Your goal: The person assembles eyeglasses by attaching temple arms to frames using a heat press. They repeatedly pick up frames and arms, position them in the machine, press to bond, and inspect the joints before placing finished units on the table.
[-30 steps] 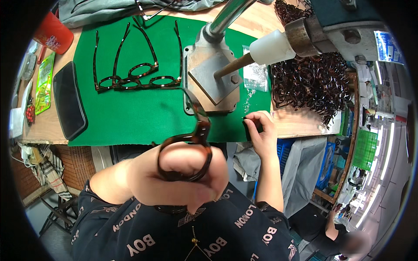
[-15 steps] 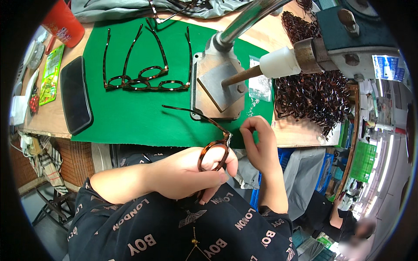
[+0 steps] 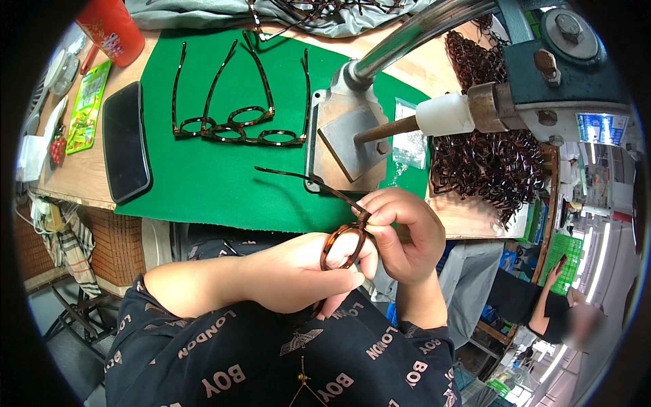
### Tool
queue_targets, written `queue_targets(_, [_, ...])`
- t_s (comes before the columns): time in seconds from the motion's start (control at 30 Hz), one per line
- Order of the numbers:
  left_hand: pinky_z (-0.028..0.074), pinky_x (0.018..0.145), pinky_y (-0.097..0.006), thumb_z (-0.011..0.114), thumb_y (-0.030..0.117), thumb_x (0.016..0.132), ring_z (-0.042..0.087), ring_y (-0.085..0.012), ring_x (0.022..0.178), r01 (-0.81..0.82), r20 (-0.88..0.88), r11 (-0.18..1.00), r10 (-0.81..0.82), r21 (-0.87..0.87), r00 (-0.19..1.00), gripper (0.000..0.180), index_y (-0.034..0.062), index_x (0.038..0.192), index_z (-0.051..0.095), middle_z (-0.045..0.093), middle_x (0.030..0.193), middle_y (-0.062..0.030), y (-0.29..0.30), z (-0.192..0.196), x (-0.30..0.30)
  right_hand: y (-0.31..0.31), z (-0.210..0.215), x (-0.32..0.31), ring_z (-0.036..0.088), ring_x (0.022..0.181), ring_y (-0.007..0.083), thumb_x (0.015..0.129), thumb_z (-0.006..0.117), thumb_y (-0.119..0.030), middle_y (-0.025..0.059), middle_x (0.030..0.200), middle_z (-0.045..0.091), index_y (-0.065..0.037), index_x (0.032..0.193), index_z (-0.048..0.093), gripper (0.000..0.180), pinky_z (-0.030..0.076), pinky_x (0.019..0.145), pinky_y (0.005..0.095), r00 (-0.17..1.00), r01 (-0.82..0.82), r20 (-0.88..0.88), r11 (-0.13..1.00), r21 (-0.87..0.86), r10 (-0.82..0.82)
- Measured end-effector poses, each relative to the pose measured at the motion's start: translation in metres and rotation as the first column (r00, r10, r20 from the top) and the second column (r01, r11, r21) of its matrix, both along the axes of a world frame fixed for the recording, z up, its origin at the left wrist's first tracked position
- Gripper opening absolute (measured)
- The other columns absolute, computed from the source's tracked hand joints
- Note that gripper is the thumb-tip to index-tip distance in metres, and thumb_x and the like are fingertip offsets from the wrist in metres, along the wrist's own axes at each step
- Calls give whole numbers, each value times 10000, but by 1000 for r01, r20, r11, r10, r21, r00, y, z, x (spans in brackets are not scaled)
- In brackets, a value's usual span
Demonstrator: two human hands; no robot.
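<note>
Tortoiseshell eyeglass frame [image 3: 325,255] held at the near edge of the green mat [image 3: 203,183]. The left hand [image 3: 302,264] grips its front; the right hand [image 3: 408,237] lies at the hinge corner, thumb and forefinger close together (whether they pinch a small part is unclear). The long temple arm [image 3: 319,181] points away leftward, near the press base [image 3: 332,108]; bare mat lies left.

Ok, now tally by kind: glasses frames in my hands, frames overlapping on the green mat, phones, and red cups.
Held glasses frame: 1
Overlapping frames on the green mat: 2
Phone: 1
Red cup: 1
Total: 5
</note>
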State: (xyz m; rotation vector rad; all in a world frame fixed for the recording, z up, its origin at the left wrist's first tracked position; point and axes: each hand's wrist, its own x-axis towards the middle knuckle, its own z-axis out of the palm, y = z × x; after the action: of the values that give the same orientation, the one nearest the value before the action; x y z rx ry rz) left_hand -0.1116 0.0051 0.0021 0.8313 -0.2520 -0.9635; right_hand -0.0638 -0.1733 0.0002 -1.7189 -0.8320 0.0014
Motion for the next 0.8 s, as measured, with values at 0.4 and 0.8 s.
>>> queue_targets(0.4, [352,467,-207,436,153,883,483,-81,483,39,-21,997,-41,-64,999,153,47,993,434,552,565,-30,0,0,2,3,-7,-8,583,742,204,803,593,-2,111,796,586,21,822,539,62,478,695,300,964,65,-267,986,156,-21])
queue_targets(0.8, [330,437,-190,433,192,881,455,-55,458,72,-10,995,-72,-69,997,171,63,993,439,562,551,-16,-1,12,7,1,-2,3,614,714,224,779,593,51,156,766,620,50,829,579,52,495,657,307,967,10,-245,952,306,69])
